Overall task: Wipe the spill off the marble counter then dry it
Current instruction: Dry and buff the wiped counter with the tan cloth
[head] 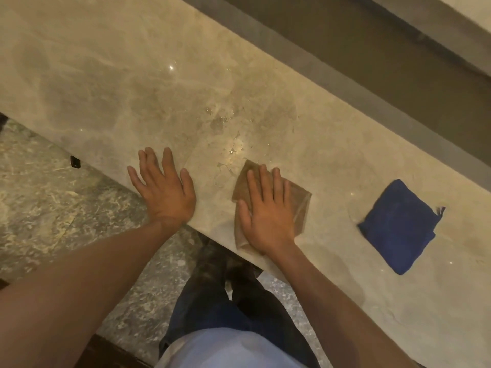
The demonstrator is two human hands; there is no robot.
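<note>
A beige marble counter (pixel 106 83) runs diagonally across the view. Clear wet patches of the spill (pixel 228 134) glisten on it just beyond my hands. My right hand (pixel 265 211) lies flat, fingers spread, pressing a folded brown cloth (pixel 301 205) onto the counter near its front edge, right below the wet patches. My left hand (pixel 164 189) rests flat and open on the counter edge, to the left of the cloth, holding nothing. A folded blue cloth (pixel 398 227) lies on the counter to the right of my right hand, untouched.
Behind the counter runs a grey ledge (pixel 332 83) and a dark recessed strip. Below the front edge is a mottled stone floor (pixel 53 203) with a small dark object (pixel 75 162) on it. My legs stand close to the counter.
</note>
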